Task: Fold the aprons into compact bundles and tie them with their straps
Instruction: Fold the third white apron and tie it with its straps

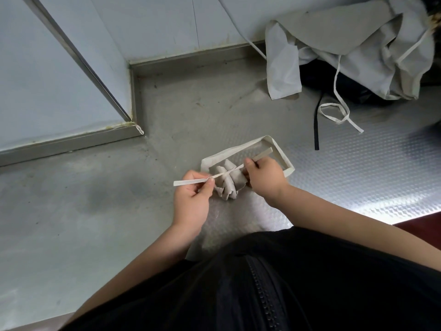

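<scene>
No legible text, label, number or sign anywhere (apron bundle (228, 187) and metal tabletop (358, 177) alike plain)

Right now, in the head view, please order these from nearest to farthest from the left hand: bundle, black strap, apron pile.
1. Bundle, just right of the left hand.
2. Black strap, farther right, beyond.
3. Apron pile, top right.

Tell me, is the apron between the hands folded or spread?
Folded: the apron is a small bundle with a strap across it.
</scene>
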The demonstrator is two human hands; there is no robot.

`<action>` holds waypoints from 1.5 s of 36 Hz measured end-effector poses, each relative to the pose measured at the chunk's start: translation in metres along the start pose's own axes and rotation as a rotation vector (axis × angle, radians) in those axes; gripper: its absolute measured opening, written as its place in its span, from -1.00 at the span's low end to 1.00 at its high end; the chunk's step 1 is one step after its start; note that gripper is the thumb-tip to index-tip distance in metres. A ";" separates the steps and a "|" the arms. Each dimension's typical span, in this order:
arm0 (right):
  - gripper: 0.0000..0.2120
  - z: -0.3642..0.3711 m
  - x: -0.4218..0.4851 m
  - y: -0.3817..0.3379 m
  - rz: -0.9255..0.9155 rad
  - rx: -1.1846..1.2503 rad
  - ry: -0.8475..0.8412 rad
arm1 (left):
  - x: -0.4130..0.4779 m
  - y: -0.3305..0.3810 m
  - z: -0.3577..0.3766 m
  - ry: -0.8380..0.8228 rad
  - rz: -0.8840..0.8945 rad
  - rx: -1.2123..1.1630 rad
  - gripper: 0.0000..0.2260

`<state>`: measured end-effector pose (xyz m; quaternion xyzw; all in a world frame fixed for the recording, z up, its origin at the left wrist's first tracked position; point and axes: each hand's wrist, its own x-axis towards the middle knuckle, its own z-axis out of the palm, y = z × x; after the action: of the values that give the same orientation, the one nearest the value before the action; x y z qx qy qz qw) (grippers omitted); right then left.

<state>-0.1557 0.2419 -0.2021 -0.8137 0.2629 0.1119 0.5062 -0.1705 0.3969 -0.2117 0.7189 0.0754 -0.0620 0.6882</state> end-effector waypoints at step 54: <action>-0.77 -0.023 -0.027 -0.016 -0.669 -0.750 -0.300 | 0.017 0.020 0.006 -0.308 0.148 0.488 -0.73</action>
<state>-0.1710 0.2360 -0.1673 -0.9535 -0.1449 0.1461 0.2203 -0.1503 0.3904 -0.1952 0.8487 -0.0996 -0.1365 0.5011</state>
